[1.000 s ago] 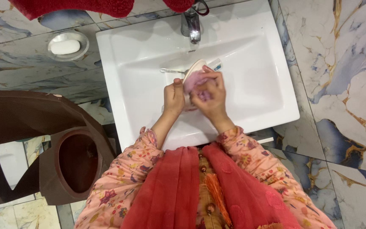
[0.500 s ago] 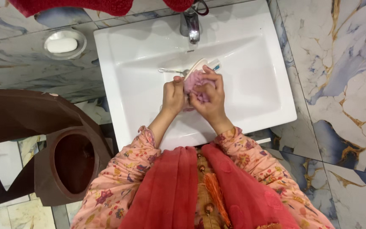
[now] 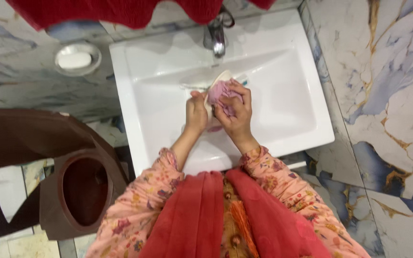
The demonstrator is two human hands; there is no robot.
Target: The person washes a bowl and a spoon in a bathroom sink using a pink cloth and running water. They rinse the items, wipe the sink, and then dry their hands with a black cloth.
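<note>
Both hands close on one small cream dish [image 3: 220,78] at the upper middle of the frame: the left hand [image 3: 196,113] pinches its lower edge while the right hand [image 3: 236,111] presses a crumpled pink cloth [image 3: 224,93] against its face, fingers curled tight over the cloth. Judging by this, the rubbing of the dish is under way and not finished, with the tap [image 3: 216,36] above showing no water and a thin metal utensil [image 3: 192,87] lying in the white basin [image 3: 273,110] beside the hands. Further out, a soap bar [image 3: 73,60] sits in its round holder at the upper left, and a brown plastic stool [image 3: 58,177] stands at the lower left on the marble floor.
</note>
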